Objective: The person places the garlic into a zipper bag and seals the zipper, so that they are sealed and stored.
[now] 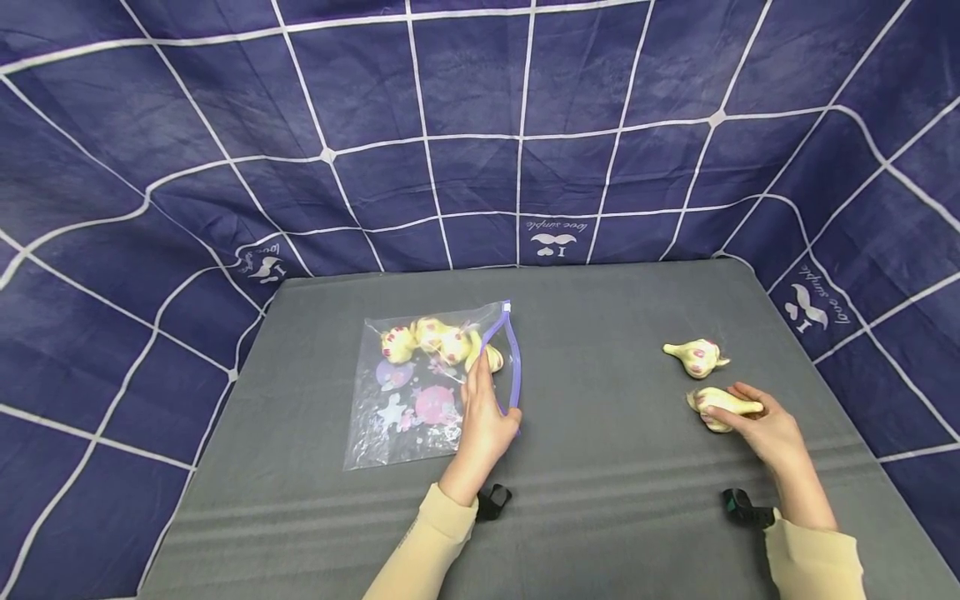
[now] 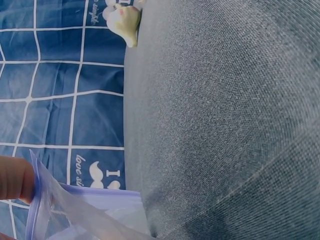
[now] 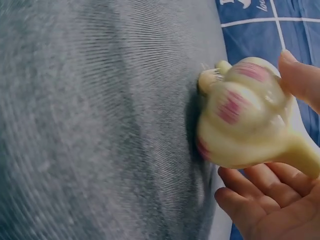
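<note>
A clear slider bag (image 1: 375, 442) with a purple zip edge (image 1: 516, 367) lies on the grey cloth left of centre, its mouth parted toward the right. Several garlic bulbs (image 1: 429, 333) are inside along its far side. My left hand (image 1: 483, 429) holds the bag at its mouth, thumb and fingers by the purple edge (image 2: 37, 200). Farther right, my right hand (image 1: 776, 429) grips a cream garlic bulb (image 3: 240, 115) with pink patches, thumb above and fingers below, its neck toward the palm. Another garlic bulb (image 1: 699, 358) lies just beyond that hand.
Grey cloth (image 1: 600, 333) covers the table and has creases near the front. Blue checked cloth (image 1: 480, 175) hangs as walls at the back and both sides. Black wrist mounts (image 1: 495, 502) sit at both wrists, by the cream sleeves (image 1: 813, 558).
</note>
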`<control>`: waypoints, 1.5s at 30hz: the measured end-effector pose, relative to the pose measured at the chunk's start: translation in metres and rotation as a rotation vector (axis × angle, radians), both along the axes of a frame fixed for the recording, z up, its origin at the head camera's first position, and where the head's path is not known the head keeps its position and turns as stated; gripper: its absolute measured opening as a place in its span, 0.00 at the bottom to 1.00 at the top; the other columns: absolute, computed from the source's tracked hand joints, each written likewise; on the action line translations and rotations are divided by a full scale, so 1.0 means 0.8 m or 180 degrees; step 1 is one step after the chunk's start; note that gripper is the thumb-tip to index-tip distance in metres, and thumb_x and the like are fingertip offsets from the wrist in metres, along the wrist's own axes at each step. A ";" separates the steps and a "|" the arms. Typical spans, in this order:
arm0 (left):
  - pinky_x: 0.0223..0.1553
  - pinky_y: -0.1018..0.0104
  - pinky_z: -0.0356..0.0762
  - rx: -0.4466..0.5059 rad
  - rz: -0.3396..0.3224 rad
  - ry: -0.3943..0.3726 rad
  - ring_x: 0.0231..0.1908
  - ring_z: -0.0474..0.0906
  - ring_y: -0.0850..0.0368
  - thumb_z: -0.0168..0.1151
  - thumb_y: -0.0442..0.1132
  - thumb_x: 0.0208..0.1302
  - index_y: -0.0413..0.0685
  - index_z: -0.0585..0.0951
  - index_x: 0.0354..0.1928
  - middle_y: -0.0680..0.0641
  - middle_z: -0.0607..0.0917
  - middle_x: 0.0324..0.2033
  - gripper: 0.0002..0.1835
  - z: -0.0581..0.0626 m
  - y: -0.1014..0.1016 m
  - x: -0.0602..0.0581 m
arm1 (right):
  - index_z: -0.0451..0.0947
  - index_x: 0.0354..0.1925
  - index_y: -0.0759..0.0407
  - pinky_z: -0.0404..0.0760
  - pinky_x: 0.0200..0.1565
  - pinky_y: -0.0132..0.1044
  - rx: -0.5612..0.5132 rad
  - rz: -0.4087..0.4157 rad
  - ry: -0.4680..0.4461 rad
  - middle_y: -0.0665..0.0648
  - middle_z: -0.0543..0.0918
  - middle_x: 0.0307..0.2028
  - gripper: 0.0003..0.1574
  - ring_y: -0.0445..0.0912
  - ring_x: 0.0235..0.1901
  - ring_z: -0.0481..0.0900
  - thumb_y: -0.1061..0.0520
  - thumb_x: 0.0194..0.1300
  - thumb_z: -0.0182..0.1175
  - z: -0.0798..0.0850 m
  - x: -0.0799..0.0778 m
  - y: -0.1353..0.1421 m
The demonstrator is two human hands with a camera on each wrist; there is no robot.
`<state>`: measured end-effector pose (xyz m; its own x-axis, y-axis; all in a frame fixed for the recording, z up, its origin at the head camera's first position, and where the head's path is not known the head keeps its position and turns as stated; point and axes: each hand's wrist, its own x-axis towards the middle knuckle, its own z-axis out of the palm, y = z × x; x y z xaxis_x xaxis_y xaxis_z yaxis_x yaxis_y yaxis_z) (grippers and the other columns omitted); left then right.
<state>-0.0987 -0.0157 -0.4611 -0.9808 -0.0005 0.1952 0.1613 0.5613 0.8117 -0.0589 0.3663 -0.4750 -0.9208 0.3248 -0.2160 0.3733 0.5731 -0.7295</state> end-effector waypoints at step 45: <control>0.63 0.39 0.64 0.0047 -0.0024 -0.0082 0.65 0.59 0.32 0.64 0.22 0.41 0.38 0.51 0.76 0.37 0.58 0.72 0.55 0.002 0.001 0.001 | 0.64 0.70 0.65 0.75 0.38 0.22 -0.0872 0.0833 0.0590 0.39 0.79 0.39 0.46 0.27 0.36 0.76 0.54 0.58 0.71 0.065 -0.071 -0.125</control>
<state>-0.0979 -0.0150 -0.4594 -0.9854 0.0042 0.1700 0.1444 0.5482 0.8238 -0.1155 0.2660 -0.4231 -0.9960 0.0284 -0.0849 0.0891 0.4067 -0.9092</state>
